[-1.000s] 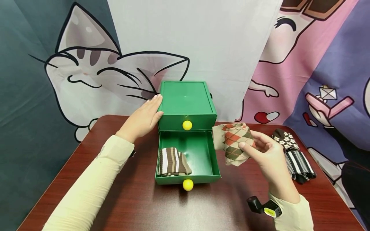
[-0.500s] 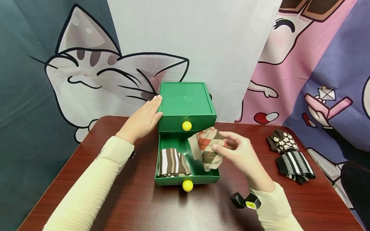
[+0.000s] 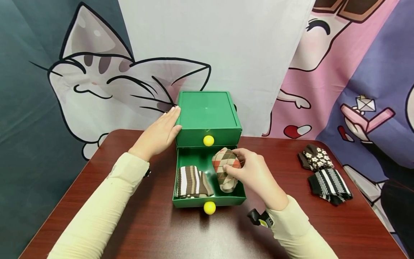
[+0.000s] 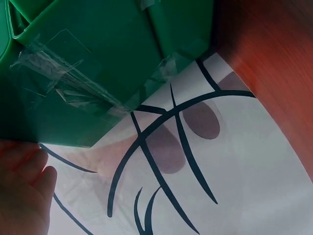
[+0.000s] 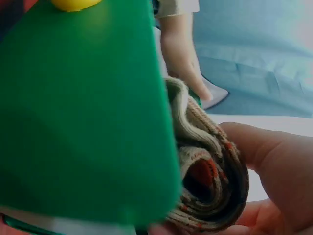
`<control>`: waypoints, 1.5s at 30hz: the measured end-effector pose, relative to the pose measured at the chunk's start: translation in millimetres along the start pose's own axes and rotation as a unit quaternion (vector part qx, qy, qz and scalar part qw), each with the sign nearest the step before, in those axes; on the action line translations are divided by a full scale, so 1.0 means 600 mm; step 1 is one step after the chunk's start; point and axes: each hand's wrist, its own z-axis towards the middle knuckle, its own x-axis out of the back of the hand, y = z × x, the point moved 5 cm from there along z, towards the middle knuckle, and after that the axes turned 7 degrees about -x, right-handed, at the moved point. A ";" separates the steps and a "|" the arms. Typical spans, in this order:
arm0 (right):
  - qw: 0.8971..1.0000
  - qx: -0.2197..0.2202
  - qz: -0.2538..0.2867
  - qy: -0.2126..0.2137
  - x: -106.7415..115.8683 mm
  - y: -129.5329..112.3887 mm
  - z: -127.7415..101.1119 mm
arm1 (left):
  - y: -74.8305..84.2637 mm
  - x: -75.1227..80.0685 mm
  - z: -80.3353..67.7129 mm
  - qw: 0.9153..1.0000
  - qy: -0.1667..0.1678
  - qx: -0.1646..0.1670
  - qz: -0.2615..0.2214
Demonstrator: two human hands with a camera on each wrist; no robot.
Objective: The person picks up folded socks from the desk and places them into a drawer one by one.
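My left hand (image 3: 158,135) lies flat against the left side of the green box (image 3: 208,115), fingers straight, gripping nothing, steadying it. In the open lower drawer (image 3: 240,196), a striped sock (image 3: 192,181) fills the left half. Beside it on the right, my right hand (image 3: 253,172) is clamped around a folded argyle sock (image 3: 224,167), thumb on one face and fingers behind, the bundle standing on end with its lower end inside the drawer. I judge it light, soft and squashy, not slippery or fragile; the wrist view shows its layers (image 5: 205,171) bunched, so it would spring open unless I pinch across the whole fold near its middle. The drawer walls hem it in closely, with the box front just behind; open room is upward. Well to the right, two more socks (image 3: 325,172) lie on the table (image 3: 129,223).
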 end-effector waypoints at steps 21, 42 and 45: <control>0.985 0.048 -0.167 -0.004 -0.054 -0.038 -0.014 | 0.002 0.001 0.001 1.000 -0.001 0.000 -0.001; 0.958 0.104 -0.262 0.044 -0.059 -0.047 -0.020 | 0.002 0.003 0.001 1.000 -0.003 0.003 -0.001; 0.964 0.106 -0.242 0.041 -0.057 -0.047 -0.020 | 0.002 0.003 0.001 1.000 -0.002 0.003 -0.001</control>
